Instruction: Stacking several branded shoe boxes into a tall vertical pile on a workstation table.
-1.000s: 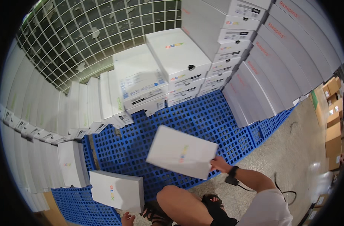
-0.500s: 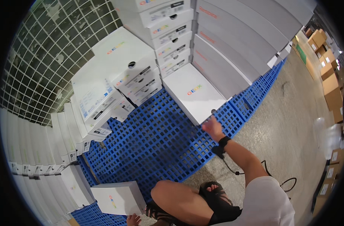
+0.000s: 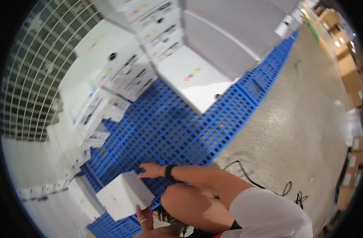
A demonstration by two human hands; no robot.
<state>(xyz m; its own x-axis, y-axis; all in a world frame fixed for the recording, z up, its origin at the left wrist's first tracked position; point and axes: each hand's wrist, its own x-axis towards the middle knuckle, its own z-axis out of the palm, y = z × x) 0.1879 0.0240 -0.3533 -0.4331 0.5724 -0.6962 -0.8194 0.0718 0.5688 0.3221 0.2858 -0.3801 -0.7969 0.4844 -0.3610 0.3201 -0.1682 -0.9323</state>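
Observation:
A white shoebox [image 3: 118, 198] with a coloured logo stands tilted over the blue plastic pallet [image 3: 173, 119] at the lower left. My left hand [image 3: 145, 219], with a ring on one finger, grips the box's near right corner, thumb on its side. My right hand [image 3: 152, 170], a black band at the wrist, is at the box's far right edge with fingers reaching out; whether they touch it I cannot tell. Another white shoebox [image 3: 195, 81] lies flat on the pallet, against a stack of grey boxes [image 3: 221, 43].
Stacked white shoeboxes [image 3: 130, 71] rise at the back left before a wire mesh wall [image 3: 34, 67]. A row of upright boxes [image 3: 42, 162] lines the left. Brown cartons [image 3: 350, 71] stand far right across the concrete floor [image 3: 284, 131], where a black cable [image 3: 249, 178] lies.
My right hand has come back from the flat shoebox to the one at lower left. That box has tipped, and my left hand has moved up along its side. The view has shifted.

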